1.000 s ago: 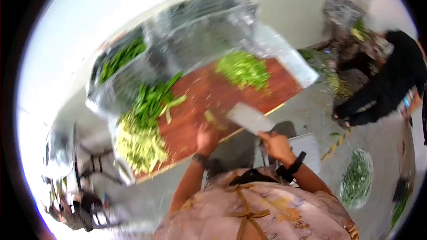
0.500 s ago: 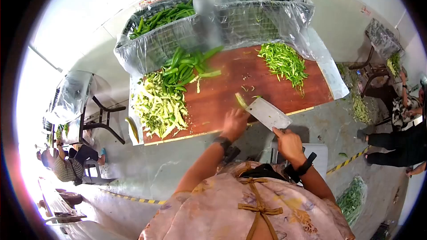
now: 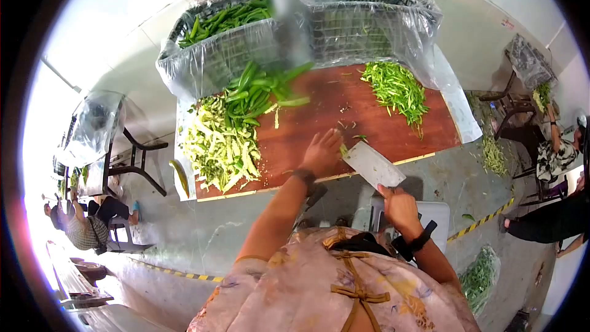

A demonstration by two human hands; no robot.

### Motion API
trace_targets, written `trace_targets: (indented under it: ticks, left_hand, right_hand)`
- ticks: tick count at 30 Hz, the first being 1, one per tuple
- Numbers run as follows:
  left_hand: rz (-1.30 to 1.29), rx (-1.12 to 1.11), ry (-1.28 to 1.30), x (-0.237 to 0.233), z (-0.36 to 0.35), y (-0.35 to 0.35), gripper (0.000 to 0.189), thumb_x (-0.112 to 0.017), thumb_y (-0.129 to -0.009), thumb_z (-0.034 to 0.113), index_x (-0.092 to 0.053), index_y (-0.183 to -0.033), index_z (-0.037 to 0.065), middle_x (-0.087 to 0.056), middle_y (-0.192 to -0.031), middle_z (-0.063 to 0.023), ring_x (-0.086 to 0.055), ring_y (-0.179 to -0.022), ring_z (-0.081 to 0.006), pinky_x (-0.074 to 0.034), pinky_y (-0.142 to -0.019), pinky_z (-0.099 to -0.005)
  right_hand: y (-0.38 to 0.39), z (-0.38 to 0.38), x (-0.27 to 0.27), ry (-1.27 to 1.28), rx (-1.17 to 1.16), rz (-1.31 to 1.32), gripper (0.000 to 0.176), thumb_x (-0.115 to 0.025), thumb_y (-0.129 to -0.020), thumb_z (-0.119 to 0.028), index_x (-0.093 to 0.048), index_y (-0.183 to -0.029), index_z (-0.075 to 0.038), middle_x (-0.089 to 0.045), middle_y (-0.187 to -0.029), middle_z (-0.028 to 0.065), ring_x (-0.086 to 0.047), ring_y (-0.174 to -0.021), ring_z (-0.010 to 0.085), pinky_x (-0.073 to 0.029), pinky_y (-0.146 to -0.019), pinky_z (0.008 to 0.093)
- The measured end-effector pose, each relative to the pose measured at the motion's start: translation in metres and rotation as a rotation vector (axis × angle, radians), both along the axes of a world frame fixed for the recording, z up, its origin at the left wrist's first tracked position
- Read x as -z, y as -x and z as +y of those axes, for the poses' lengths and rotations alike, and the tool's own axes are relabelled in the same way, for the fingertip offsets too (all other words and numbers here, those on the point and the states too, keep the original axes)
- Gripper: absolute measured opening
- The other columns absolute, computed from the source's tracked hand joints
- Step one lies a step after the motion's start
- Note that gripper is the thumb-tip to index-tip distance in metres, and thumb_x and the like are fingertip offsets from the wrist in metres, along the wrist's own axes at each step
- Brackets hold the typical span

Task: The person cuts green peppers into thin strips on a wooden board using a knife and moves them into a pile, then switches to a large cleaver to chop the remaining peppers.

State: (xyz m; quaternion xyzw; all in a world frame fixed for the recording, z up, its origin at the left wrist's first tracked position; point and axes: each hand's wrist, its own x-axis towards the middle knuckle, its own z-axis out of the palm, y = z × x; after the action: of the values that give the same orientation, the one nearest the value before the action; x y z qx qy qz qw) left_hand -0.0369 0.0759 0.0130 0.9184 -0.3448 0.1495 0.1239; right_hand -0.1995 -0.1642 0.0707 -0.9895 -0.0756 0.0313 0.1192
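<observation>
My right hand (image 3: 401,210) grips the handle of a cleaver (image 3: 373,165), its broad blade lying low over the front of the red-brown board (image 3: 307,123). My left hand (image 3: 322,152) lies flat on the board just left of the blade, fingers stretched forward. A small pale-green pepper piece (image 3: 344,150) shows between the fingertips and the blade's corner. Just beyond the blade lies a green sliver (image 3: 361,137). Whole green peppers (image 3: 255,95) are heaped at the back left, above a pile of pale pepper cores (image 3: 222,147). Shredded green pepper (image 3: 396,92) sits at the back right.
Behind the board stand two plastic-lined crates, the left crate (image 3: 209,61) holding green peppers and the right crate (image 3: 362,34) beside it. A curved pepper (image 3: 180,177) hangs at the left edge. Other people (image 3: 86,227) sit or stand at both sides. A bag of greens (image 3: 479,280) is on the floor.
My left hand has flattened with its fingers reaching forward, and the longer pepper piece before it no longer shows. A green sliver now lies beyond the cleaver. The view has shifted slightly.
</observation>
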Motion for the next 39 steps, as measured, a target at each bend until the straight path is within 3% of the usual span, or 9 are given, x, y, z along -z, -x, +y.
trace_targets:
  ticks: [9, 15, 20, 26, 30, 33, 35, 39]
  left_hand:
    - [0.011, 0.076, -0.087, 0.004, 0.007, 0.001, 0.051, -0.051, -0.083, 0.025, -0.046, -0.129, 0.001, -0.038, -0.141, -0.0132, -0.032, -0.133, -0.0272, -0.034, -0.101, -0.0496]
    - [0.032, 0.05, 0.012, 0.009, 0.003, -0.003, 0.049, -0.051, -0.082, 0.022, -0.048, -0.127, -0.001, -0.039, -0.139, -0.0149, -0.033, -0.133, -0.0275, -0.036, -0.099, -0.0499]
    - [0.107, 0.012, 0.023, -0.013, -0.001, 0.005, 0.047, -0.05, -0.085, 0.022, -0.049, -0.125, -0.002, -0.041, -0.138, -0.0144, -0.035, -0.131, -0.0266, -0.034, -0.101, -0.0463]
    - [0.066, -0.007, 0.038, 0.001, -0.003, 0.001, 0.05, -0.053, -0.082, 0.023, -0.049, -0.126, -0.002, -0.041, -0.139, -0.014, -0.036, -0.131, -0.0261, -0.035, -0.099, -0.0439]
    - [0.042, -0.008, -0.045, 0.001, -0.002, -0.003, 0.05, -0.053, -0.081, 0.024, -0.05, -0.125, -0.001, -0.042, -0.139, -0.013, -0.035, -0.132, -0.0253, -0.034, -0.101, -0.0441]
    - [0.112, 0.052, -0.117, -0.011, 0.0, -0.009, 0.05, -0.053, -0.081, 0.024, -0.051, -0.124, 0.001, -0.044, -0.138, -0.0132, -0.036, -0.131, -0.025, -0.032, -0.103, -0.0441]
    - [0.308, 0.018, -0.106, -0.018, 0.0, -0.019, 0.048, -0.053, -0.08, 0.023, -0.053, -0.123, 0.002, -0.046, -0.136, -0.0128, -0.038, -0.13, -0.0251, -0.032, -0.104, -0.0435]
    - [0.171, 0.054, -0.106, 0.017, 0.007, -0.04, 0.048, -0.053, -0.08, 0.024, -0.053, -0.123, 0.002, -0.046, -0.136, -0.0125, -0.04, -0.129, -0.0258, -0.032, -0.104, -0.0436]
  right_hand:
    - [-0.004, 0.005, 0.014, 0.006, 0.01, -0.027, 0.039, -0.051, -0.082, -0.01, -0.06, -0.12, -0.017, -0.057, -0.075, 0.0205, -0.058, -0.063, 0.0381, -0.046, -0.057, 0.0477]
    - [0.0, 0.006, 0.017, -0.028, -0.011, -0.055, 0.039, -0.049, -0.082, -0.01, -0.06, -0.12, -0.016, -0.057, -0.075, 0.0211, -0.058, -0.061, 0.0378, -0.047, -0.056, 0.0478]
    - [-0.01, 0.016, 0.024, -0.009, -0.016, -0.146, 0.04, -0.05, -0.081, -0.01, -0.059, -0.119, -0.015, -0.056, -0.073, 0.0198, -0.058, -0.061, 0.0372, -0.047, -0.055, 0.0474]
    - [0.004, 0.017, 0.034, -0.021, -0.039, -0.162, 0.043, -0.05, -0.079, -0.007, -0.058, -0.121, -0.014, -0.055, -0.074, 0.0197, -0.057, -0.061, 0.0371, -0.047, -0.057, 0.0471]
    - [-0.014, 0.033, 0.031, -0.157, -0.046, -0.262, 0.044, -0.05, -0.079, -0.007, -0.058, -0.122, -0.014, -0.054, -0.074, 0.0194, -0.057, -0.062, 0.0365, -0.046, -0.056, 0.0471]
    - [-0.008, 0.035, 0.034, -0.127, -0.017, -0.231, 0.045, -0.051, -0.078, -0.007, -0.058, -0.122, -0.014, -0.054, -0.073, 0.019, -0.056, -0.061, 0.0363, -0.045, -0.055, 0.047]
    - [-0.004, 0.037, 0.041, -0.09, 0.007, -0.209, 0.045, -0.051, -0.078, -0.007, -0.058, -0.122, -0.014, -0.053, -0.073, 0.0187, -0.056, -0.06, 0.0361, -0.045, -0.054, 0.047]
    - [0.0, 0.042, 0.043, -0.124, 0.043, -0.244, 0.046, -0.051, -0.077, -0.005, -0.058, -0.122, -0.013, -0.052, -0.072, 0.0183, -0.055, -0.059, 0.0361, -0.044, -0.052, 0.0473]
